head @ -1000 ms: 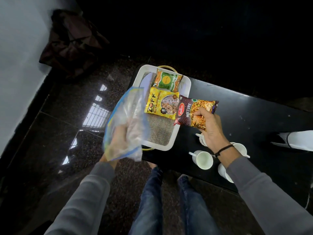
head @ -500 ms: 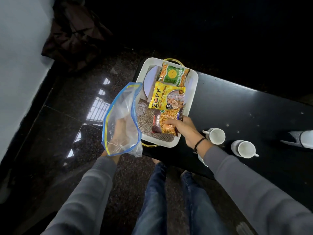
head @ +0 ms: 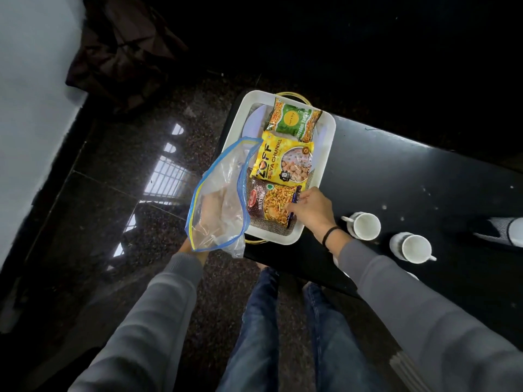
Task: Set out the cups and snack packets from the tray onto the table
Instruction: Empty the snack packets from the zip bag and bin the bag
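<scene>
A white tray (head: 325, 142) sits at the left end of the black table (head: 410, 179). In it lie a green packet (head: 293, 120), a yellow soya chunks packet (head: 283, 162) and a maroon mixture packet (head: 268, 205) nearest me. My right hand (head: 312, 212) pinches the right edge of the mixture packet, which lies flat in the tray. My left hand (head: 218, 210) holds a clear zip bag (head: 223, 188) with a blue rim, left of the tray; the hand shows through the plastic. Two white cups (head: 365, 229) (head: 413, 247) stand on the table to the right.
A dark bag (head: 121, 58) lies on the floor at the back left by the white wall. My legs in jeans (head: 263, 329) are below the table's near edge. A white object (head: 506, 230) sits at the table's right edge. A third cup is mostly hidden behind my right sleeve.
My right hand has brought the mixture packet from over the table back into the tray and laid it flat below the yellow packet. The zip bag has moved closer to the tray.
</scene>
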Available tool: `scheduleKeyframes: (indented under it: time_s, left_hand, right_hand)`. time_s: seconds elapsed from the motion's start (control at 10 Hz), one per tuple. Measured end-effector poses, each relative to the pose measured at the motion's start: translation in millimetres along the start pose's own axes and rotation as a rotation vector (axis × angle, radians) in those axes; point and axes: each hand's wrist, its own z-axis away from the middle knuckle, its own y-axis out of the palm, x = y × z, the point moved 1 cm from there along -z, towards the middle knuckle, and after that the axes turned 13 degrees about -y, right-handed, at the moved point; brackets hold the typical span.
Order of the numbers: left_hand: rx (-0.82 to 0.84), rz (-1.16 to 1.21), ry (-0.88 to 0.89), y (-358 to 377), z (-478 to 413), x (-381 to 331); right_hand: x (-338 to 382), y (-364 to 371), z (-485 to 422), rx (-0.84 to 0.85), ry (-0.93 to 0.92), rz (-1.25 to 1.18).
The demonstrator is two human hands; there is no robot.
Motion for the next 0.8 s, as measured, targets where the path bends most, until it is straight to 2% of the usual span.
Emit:
scheduleKeyframes:
  time_s: [0.1,0.3,0.4,0.5,0.6,0.7,0.8]
  left_hand:
    - [0.175,-0.155,0.067,4,9,-13]
    - [-0.053,-0.076,0.016,15,12,-16]
    - [-0.114,-0.098,0.089,18,28,-23]
    - [-0.163,-0.217,0.193,24,50,-33]
    - [-0.124,-0.295,0.253,29,73,-40]
    - [0.110,-0.261,0.296,47,96,-47]
    - [0.326,-0.260,0.259,72,129,-55]
  right_hand:
    - [8,-7,6,-0.033,-0.028,-0.128]
    - [34,-11,26,0.020,-0.074,-0.478]
    - [49,-18,35,0.048,-0.119,-0.568]
    - [60,-33,45,-0.003,-0.190,-0.665]
    - [62,-51,59,0.039,-0.254,-0.606]
    - [66,-67,72,0.141,-0.328,-0.436]
    - [63,-81,80,0.223,-0.337,-0.313]
